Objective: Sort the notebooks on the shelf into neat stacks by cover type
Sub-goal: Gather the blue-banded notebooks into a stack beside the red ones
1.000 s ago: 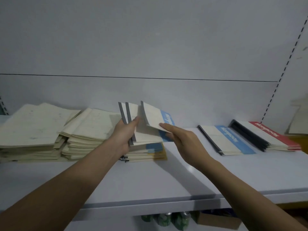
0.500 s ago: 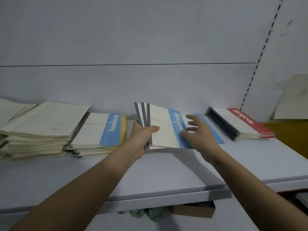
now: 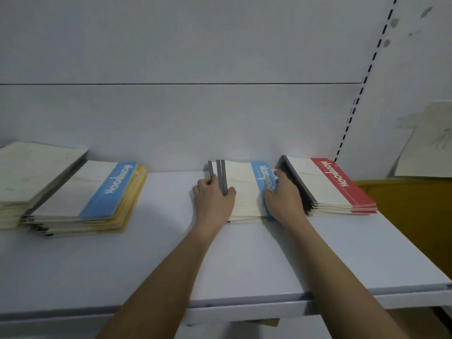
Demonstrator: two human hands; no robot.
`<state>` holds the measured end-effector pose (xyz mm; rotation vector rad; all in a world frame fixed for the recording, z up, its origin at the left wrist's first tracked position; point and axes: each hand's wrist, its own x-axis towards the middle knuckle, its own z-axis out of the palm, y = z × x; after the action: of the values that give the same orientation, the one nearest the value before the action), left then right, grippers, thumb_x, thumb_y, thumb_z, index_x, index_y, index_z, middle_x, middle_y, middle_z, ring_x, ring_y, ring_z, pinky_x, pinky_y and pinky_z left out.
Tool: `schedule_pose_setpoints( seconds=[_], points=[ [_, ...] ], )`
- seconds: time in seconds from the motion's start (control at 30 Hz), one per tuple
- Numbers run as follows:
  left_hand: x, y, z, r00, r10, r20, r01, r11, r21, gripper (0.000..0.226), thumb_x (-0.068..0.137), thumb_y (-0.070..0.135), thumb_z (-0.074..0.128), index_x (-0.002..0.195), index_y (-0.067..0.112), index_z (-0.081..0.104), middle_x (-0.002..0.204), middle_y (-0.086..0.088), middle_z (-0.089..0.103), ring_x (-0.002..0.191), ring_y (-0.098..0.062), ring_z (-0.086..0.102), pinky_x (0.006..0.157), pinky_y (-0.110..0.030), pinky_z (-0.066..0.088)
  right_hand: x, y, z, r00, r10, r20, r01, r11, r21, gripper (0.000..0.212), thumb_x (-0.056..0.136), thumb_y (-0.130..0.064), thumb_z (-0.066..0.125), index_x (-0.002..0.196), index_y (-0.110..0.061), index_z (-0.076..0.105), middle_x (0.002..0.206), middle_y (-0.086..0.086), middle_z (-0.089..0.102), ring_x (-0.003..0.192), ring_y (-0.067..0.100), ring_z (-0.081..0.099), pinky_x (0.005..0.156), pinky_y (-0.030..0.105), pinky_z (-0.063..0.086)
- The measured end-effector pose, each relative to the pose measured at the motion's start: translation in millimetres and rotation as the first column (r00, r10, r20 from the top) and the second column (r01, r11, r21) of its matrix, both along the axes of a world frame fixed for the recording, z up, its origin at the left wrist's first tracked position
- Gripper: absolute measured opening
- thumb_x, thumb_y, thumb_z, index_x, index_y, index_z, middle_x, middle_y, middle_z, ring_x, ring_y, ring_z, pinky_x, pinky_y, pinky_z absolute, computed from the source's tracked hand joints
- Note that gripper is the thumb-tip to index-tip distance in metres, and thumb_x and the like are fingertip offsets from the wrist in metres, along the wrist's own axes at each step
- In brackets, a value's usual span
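Several blue-band notebooks (image 3: 244, 189) lie in a slightly fanned stack at the back middle of the white shelf (image 3: 244, 260). My left hand (image 3: 214, 199) grips their grey spine edge, thumb over the top cover. My right hand (image 3: 282, 199) lies on the blue band side of the same stack with its fingers spread. Just to the right sits a neat stack of red-band notebooks (image 3: 330, 184). On the left is a mixed stack topped by a blue-band notebook (image 3: 93, 192) with yellow covers under it, and further left a pile of plain cream notebooks (image 3: 27, 172).
The shelf's white back panel rises behind the stacks, with a slotted upright (image 3: 352, 113) at the right. A cream sheet (image 3: 428, 143) hangs on the right wall above a yellow-brown surface (image 3: 415, 216). Bare shelf lies between the left and middle stacks.
The blue-band notebooks held in my left hand came down to the right and now lie on the shelf beside the red stack. My right hand moved onto their blue side.
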<state>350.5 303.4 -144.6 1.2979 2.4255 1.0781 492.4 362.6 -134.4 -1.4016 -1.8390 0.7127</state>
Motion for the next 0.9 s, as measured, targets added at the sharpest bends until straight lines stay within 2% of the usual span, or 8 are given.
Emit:
schedule_pose_setpoints(
  seconds=[0.17, 0.27, 0.37, 0.43, 0.53, 0.6, 0.73, 0.9],
  points=[
    [-8, 2, 0, 0.999, 0.009, 0.053, -0.013, 0.997, 0.078, 0.02, 0.087, 0.026, 0.049, 0.084, 0.007, 0.053, 0.092, -0.015, 0.06, 0.096, -0.034, 0.053, 0.084, -0.042, 0.045, 5, 9, -13, 0.98, 0.039, 0.194, -0.053, 0.996, 0.066, 0.044, 0.089, -0.019, 0.049, 0.131, -0.006, 0.045, 0.124, 0.018, 0.057, 0.108, 0.04, 0.052, 0.087, 0.041, 0.042],
    [0, -3, 6, 0.988, -0.06, 0.14, 0.045, 0.993, 0.105, 0.041, 0.075, 0.037, 0.046, 0.105, 0.016, 0.065, 0.096, -0.008, 0.068, 0.096, -0.028, 0.061, 0.086, -0.042, 0.049, 3, 11, -11, 0.983, 0.096, 0.157, -0.102, 0.994, 0.03, 0.033, 0.088, -0.014, 0.05, 0.12, -0.005, 0.051, 0.112, 0.017, 0.061, 0.101, 0.038, 0.056, 0.074, 0.035, 0.04],
    [3, -5, 10, 0.979, -0.105, 0.175, 0.088, 0.991, 0.105, 0.052, 0.079, 0.037, 0.052, 0.129, 0.028, 0.059, 0.108, -0.003, 0.067, 0.107, -0.025, 0.059, 0.096, -0.04, 0.047, 0, 14, -10, 0.976, 0.095, 0.196, -0.11, 0.991, 0.071, 0.032, 0.088, -0.013, 0.05, 0.119, -0.006, 0.053, 0.114, 0.017, 0.061, 0.104, 0.036, 0.054, 0.077, 0.036, 0.04],
    [2, -3, 8, 0.973, -0.122, 0.197, 0.102, 0.989, 0.108, 0.043, 0.088, 0.027, 0.058, 0.13, 0.027, 0.059, 0.102, 0.001, 0.062, 0.102, -0.021, 0.06, 0.093, -0.032, 0.048, -1, 16, -10, 0.974, 0.096, 0.203, -0.11, 0.992, 0.055, 0.033, 0.089, -0.013, 0.049, 0.121, -0.007, 0.053, 0.116, 0.017, 0.06, 0.106, 0.036, 0.054, 0.081, 0.038, 0.042],
    [-1, 0, 4, 0.971, -0.137, 0.196, 0.112, 0.985, 0.133, 0.032, 0.089, 0.014, 0.058, 0.119, 0.022, 0.064, 0.093, 0.004, 0.059, 0.068, -0.013, 0.056, 0.064, -0.014, 0.044, 0, 17, -10, 0.978, 0.099, 0.183, -0.111, 0.992, 0.054, 0.029, 0.089, -0.014, 0.047, 0.117, -0.007, 0.054, 0.112, 0.015, 0.061, 0.103, 0.035, 0.054, 0.077, 0.037, 0.042],
    [-2, 4, 3, 0.973, -0.135, 0.186, 0.112, 0.985, 0.129, 0.03, 0.088, 0.012, 0.056, 0.114, 0.021, 0.066, 0.095, 0.0, 0.061, 0.059, -0.014, 0.051, 0.062, -0.019, 0.046, 1, 17, -10, 0.979, 0.101, 0.179, -0.115, 0.991, 0.066, 0.026, 0.09, -0.014, 0.046, 0.113, -0.008, 0.055, 0.108, 0.013, 0.061, 0.099, 0.033, 0.055, 0.071, 0.034, 0.037],
    [-3, 9, 1, 0.977, -0.137, 0.162, 0.117, 0.985, 0.123, 0.031, 0.088, 0.017, 0.055, 0.118, 0.024, 0.062, 0.105, -0.005, 0.062, 0.079, -0.025, 0.058, 0.08, -0.036, 0.053, 2, 18, -11, 0.97, 0.119, 0.212, -0.14, 0.986, 0.088, 0.02, 0.091, -0.014, 0.046, 0.108, -0.008, 0.055, 0.113, 0.013, 0.062, 0.093, 0.029, 0.053, 0.07, 0.032, 0.037],
    [-5, 10, 1, 0.982, -0.131, 0.137, 0.116, 0.987, 0.113, 0.039, 0.091, 0.016, 0.053, 0.13, 0.019, 0.055, 0.122, -0.003, 0.058, 0.119, -0.018, 0.049, 0.101, -0.035, 0.043, 0, 16, -14, 0.966, 0.09, 0.243, -0.123, 0.985, 0.124, 0.035, 0.093, -0.015, 0.049, 0.127, -0.006, 0.052, 0.125, 0.014, 0.057, 0.11, 0.031, 0.053, 0.085, 0.035, 0.042]
  ],
)
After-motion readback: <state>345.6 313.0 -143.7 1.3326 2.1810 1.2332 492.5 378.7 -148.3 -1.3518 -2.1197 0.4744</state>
